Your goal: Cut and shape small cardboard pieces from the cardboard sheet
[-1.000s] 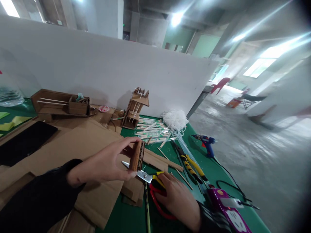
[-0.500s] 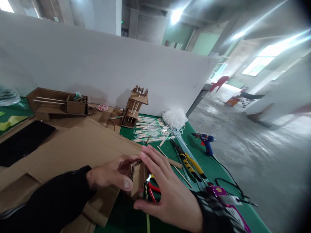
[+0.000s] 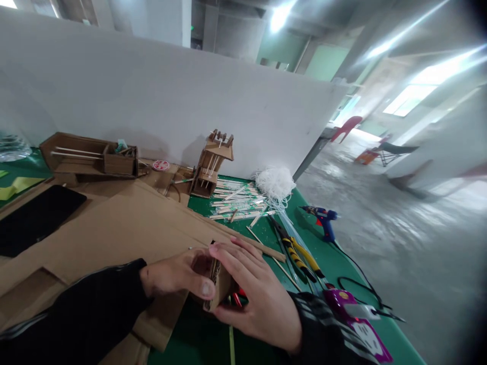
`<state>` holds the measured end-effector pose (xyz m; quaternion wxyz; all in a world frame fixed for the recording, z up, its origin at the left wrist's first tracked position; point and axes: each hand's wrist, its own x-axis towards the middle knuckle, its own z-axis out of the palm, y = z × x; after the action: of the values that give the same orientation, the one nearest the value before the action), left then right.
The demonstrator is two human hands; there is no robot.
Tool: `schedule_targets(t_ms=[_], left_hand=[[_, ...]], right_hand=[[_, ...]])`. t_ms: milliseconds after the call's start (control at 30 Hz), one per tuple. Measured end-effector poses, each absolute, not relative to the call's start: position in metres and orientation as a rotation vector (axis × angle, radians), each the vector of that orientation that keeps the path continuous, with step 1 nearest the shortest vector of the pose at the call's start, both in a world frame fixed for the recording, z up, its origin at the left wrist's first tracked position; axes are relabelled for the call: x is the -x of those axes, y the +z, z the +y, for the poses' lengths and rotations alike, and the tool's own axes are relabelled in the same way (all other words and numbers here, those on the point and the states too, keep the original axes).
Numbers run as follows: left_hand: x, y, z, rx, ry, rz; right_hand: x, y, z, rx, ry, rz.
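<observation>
Between my two hands is a small folded cardboard piece (image 3: 219,291) with its corrugated edge facing up. My left hand (image 3: 182,274) grips its left side, the thumb pressed along the near face. Wrapped over its right side, my right hand (image 3: 256,291) has its fingers on the top edge and its thumb low at the bottom. The piece's underside and far side are hidden. Red-handled pliers (image 3: 238,299) show in part behind the right hand, on the green table (image 3: 205,339).
Large cardboard sheets (image 3: 125,223) bear a black phone (image 3: 41,218). Behind stand a cardboard box (image 3: 76,157) and a cardboard stick structure (image 3: 211,165). Rightward lie wrapped chopsticks (image 3: 239,200), white string (image 3: 274,185), yellow-black pliers (image 3: 297,251), a blue glue gun (image 3: 323,220) and a purple device (image 3: 342,304).
My right hand has moved left and closed onto the cardboard piece, its fingers now against the top edge. The piece has shifted slightly right, with my left hand still on it.
</observation>
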<state>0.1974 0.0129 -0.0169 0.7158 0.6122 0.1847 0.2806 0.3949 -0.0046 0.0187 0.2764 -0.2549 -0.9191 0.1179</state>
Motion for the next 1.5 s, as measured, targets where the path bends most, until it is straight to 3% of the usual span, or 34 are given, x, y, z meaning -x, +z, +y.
schedule_targets(t_ms=[400, 633, 700, 800, 1067, 1300, 1500], left_hand=[[-0.195, -0.011, 0.019, -1.284, 0.573, 0.273], [-0.19, -0.015, 0.017, -1.276, 0.523, 0.425], [-0.183, -0.011, 0.02, -1.379, 0.513, 0.545], [-0.172, -0.001, 0.025, -1.75, 0.522, 0.918], [-0.158, 0.006, 0.035, -2.391, 0.479, 1.579], [-0.148, -0.015, 0.041, -2.395, 0.406, 1.746], [-0.149, -0.011, 0.04, -2.414, 0.456, 1.688]], right_hand=[[-0.396, 0.012, -0.002, 0.62, 0.401, -2.483], [-0.406, 0.021, 0.007, 0.648, 0.606, -2.48], [-0.408, 0.021, 0.022, 0.845, 0.671, -2.358], [-0.407, 0.01, 0.058, 1.527, 0.44, -2.255], [-0.392, -0.036, 0.138, 2.107, 0.353, -2.158], [-0.395, -0.04, 0.145, 1.978, 0.607, -2.082], [-0.4, -0.016, 0.105, 1.416, 1.13, -1.915]])
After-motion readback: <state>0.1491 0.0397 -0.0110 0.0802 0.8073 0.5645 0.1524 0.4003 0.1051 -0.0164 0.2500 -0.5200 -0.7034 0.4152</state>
